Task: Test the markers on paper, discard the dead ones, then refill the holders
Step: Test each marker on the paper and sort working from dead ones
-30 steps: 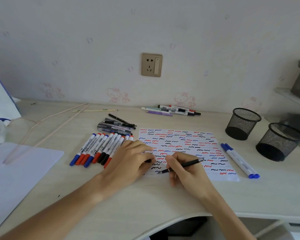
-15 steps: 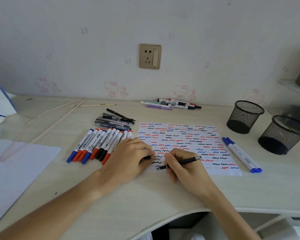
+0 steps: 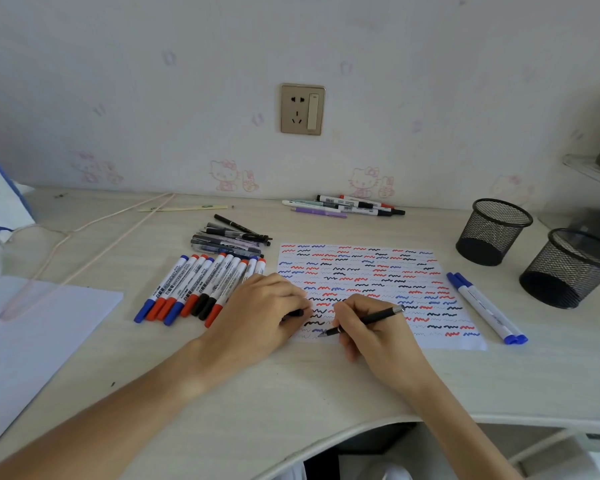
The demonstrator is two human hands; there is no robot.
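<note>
Black and slim, the pen (image 3: 364, 320) sits pinched in the right hand (image 3: 371, 332), tip on the squiggle-covered paper (image 3: 371, 271) (near its front-left corner) on the counter (image 3: 291, 382), while the left hand (image 3: 257, 318) curls its grip around a dark cap (image 3: 296, 313).

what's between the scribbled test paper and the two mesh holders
Two blue-capped markers lie side by side on the desk between the test paper and the mesh holders, seen in the head view.

Left forearm entering from the lower left of the frame, left hand (image 3: 261, 313) knuckles-up at centre with fingers curled under, right hand (image 3: 368, 327) beside it, fingers pinching a black pen (image 3: 371, 319), right forearm running to the lower right
</note>
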